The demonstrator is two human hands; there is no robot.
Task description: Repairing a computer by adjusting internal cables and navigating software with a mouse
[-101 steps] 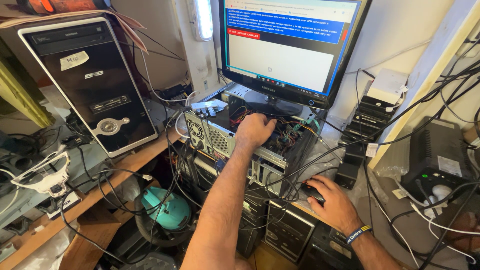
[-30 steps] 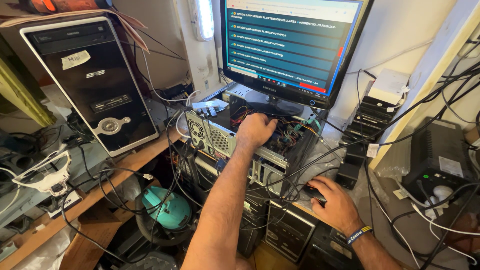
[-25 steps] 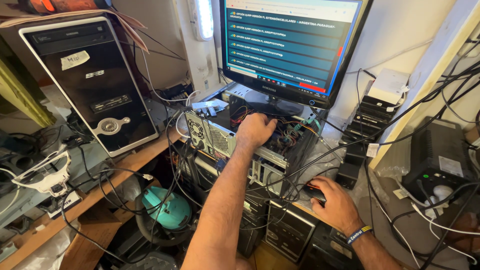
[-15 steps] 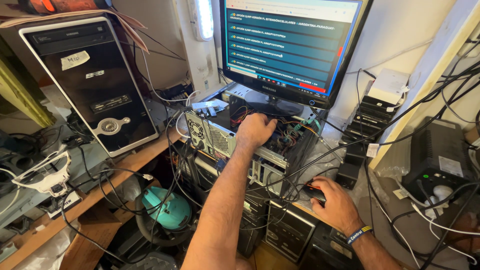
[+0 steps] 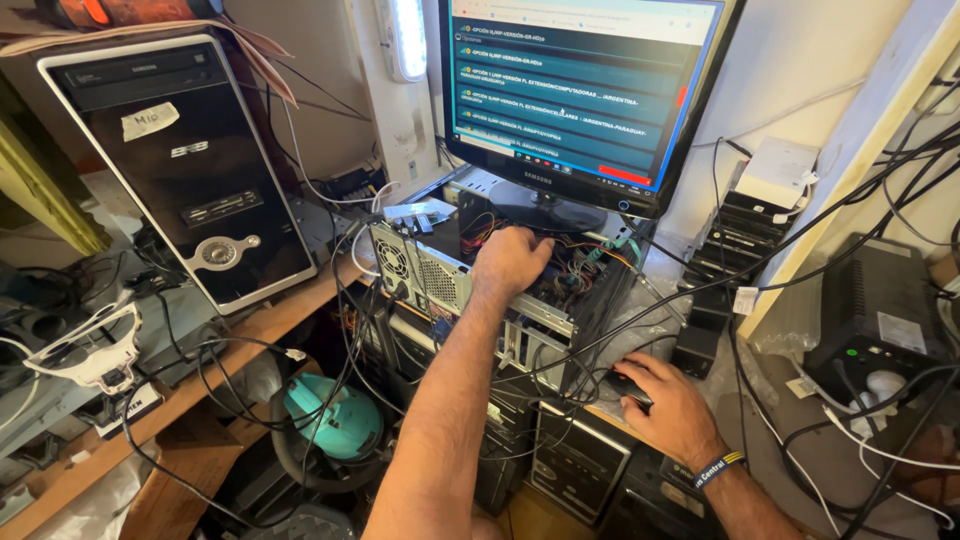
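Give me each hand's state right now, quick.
Left hand: inside the open computer case, fingers hidden; grip cannot be told.
Right hand: closed over a black mouse.

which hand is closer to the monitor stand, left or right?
Left. The left hand rests on the open computer case just below the monitor stand. The right hand sits lower and nearer the camera, on a black mouse, well away from it.
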